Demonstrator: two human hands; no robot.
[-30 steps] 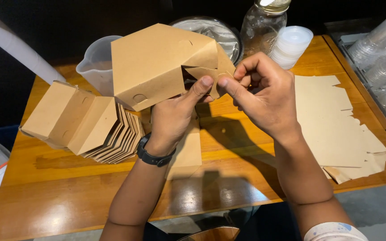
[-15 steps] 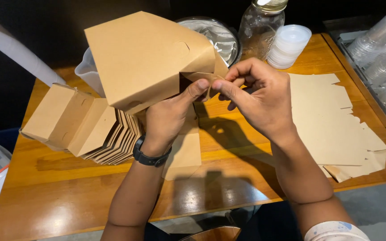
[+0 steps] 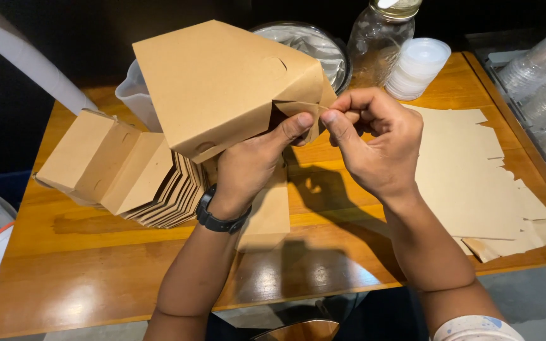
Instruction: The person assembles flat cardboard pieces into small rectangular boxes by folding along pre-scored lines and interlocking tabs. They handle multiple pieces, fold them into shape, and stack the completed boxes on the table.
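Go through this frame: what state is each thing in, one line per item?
Kraft box: part-folded, held up off the table.
Left hand: gripping the box underside.
Right hand: pinching a side flap.
Folded boxes: nested in a stack, lying sideways.
Flat blanks: unfolded, piled.
Glass jar: upright.

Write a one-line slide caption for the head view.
Left hand props a brown cardboard box while right hand pinches its corner flap above a wooden table.

Plain tan cardboard box (image 3: 222, 82) in my hands, my black wristwatch (image 3: 219, 218), glossy orange-brown wooden table (image 3: 96, 278), white plastic lids (image 3: 417, 66), tan flat blanks (image 3: 475, 177)
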